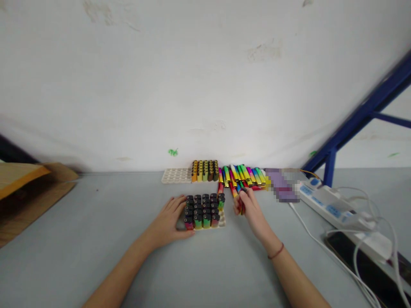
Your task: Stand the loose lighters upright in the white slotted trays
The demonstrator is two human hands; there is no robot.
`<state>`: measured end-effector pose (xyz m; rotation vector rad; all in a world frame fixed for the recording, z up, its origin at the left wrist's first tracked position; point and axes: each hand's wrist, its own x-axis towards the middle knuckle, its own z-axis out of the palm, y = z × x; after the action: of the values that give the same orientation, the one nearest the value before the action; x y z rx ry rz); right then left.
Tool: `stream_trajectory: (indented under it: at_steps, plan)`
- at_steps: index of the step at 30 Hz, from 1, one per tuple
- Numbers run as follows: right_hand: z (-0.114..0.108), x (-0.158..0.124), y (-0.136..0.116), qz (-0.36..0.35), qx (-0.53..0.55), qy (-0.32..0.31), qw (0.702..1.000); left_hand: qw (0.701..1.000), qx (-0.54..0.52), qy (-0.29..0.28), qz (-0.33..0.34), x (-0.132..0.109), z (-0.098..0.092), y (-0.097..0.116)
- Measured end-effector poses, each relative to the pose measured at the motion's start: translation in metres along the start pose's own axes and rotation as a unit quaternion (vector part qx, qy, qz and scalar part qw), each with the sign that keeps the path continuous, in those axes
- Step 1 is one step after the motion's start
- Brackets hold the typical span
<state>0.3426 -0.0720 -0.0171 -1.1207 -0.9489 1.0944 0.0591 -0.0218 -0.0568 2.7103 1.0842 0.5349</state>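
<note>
My left hand [170, 220] cups the lower left corner of a white moulded tray [221, 221], its fingers against the rows of upright lighters [202, 209] with dark tops and multicoloured bodies. My right hand [248, 209] is just right of that tray, with its fingers closed on a red lighter [241, 207], partly hidden by them. Above that hand lies a loose heap of rainbow-coloured lighters [242, 176]. Farther back, several upright lighters [204, 170] fill one end of a second white tray [176, 175].
A grey table [96, 239] meets a white wall. On the right are a pixelated purple object [281, 185], a white power strip [321, 201], white cables [359, 244] and a dark phone [359, 265]. Cardboard [25, 192] sits at left; a blue metal frame [362, 115] rises at right.
</note>
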Motion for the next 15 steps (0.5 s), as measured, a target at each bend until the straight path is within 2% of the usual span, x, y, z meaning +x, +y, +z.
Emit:
stream_trajectory:
  at_steps: [5,8,12,15]
  plan:
    - [-0.009,-0.005,-0.018,-0.083,-0.170,-0.078,0.979,1.000,0.005,-0.012,-0.003,0.000,-0.002,0.001]
    - [-0.014,-0.005,-0.021,-0.083,-0.168,-0.120,0.975,1.000,0.008,-0.017,-0.003,0.001,-0.002,0.001]
    - [-0.017,-0.005,-0.015,-0.075,-0.166,-0.116,0.977,1.000,0.008,-0.015,-0.001,0.001,-0.002,0.001]
    - [-0.018,-0.006,-0.011,-0.092,-0.199,-0.142,0.965,1.000,0.005,-0.012,0.000,0.001,-0.002,0.001]
